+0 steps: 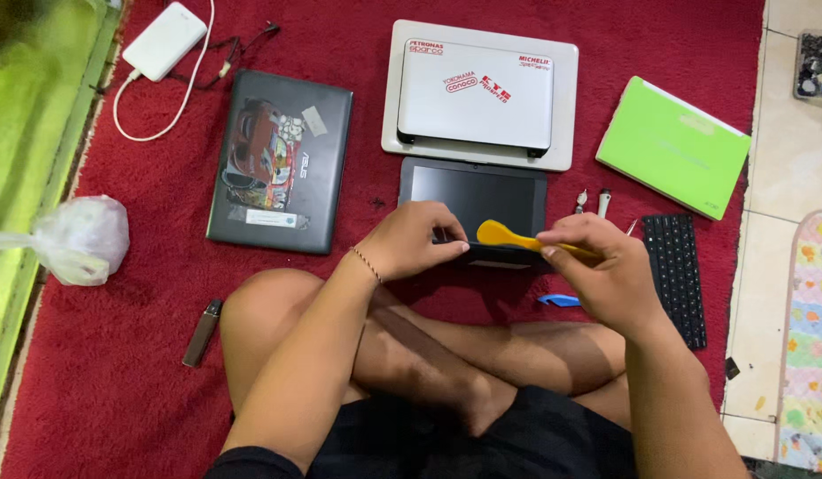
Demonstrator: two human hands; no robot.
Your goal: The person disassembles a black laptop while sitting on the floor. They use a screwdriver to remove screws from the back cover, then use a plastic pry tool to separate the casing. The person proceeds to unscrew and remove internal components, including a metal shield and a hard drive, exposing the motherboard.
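A small black laptop screen panel point(475, 193) lies on the red carpet point(145, 302) in front of my crossed legs. My left hand point(417, 239) grips its near edge, fingers curled over the bezel. My right hand point(602, 270) holds a yellow plastic pry tool point(508, 236), its rounded tip resting at the panel's lower edge next to my left fingers.
A dark laptop with stickers point(281, 160) lies at left, a white laptop point(478, 93) beyond the panel, a green one point(673, 145) at right. A black keyboard point(678, 270), a blue pick point(558, 301), a white power bank point(164, 40), a plastic bag point(81, 239) and a small dark device point(203, 333) lie around.
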